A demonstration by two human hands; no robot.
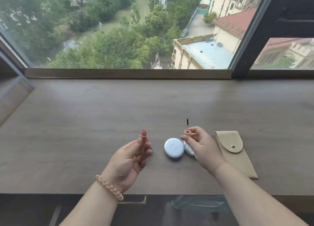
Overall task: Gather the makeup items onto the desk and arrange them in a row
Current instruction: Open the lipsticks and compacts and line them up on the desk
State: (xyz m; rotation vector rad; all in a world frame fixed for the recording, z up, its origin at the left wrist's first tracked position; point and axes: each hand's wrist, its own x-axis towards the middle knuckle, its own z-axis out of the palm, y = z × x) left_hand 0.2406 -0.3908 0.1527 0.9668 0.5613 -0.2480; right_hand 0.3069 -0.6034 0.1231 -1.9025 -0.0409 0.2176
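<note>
My left hand (130, 159) holds a pink lip gloss tube (143, 137) upright, its open neck pointing up. My right hand (202, 146) pinches the tube's cap (187, 132), whose wand (187, 123) with a dark tip points upward. Between my hands a round white compact (174, 147) lies flat on the wooden desk (102, 117). A clear round jar (189, 149) sits right of the compact, partly hidden by my right hand. A small item peeks out beside my left fingers, too hidden to identify.
A beige snap-button pouch (236, 152) lies on the desk to the right of my right hand. A large window (129, 27) with a sill runs along the desk's far edge. A pale blue stool (198, 203) shows below the desk's front edge.
</note>
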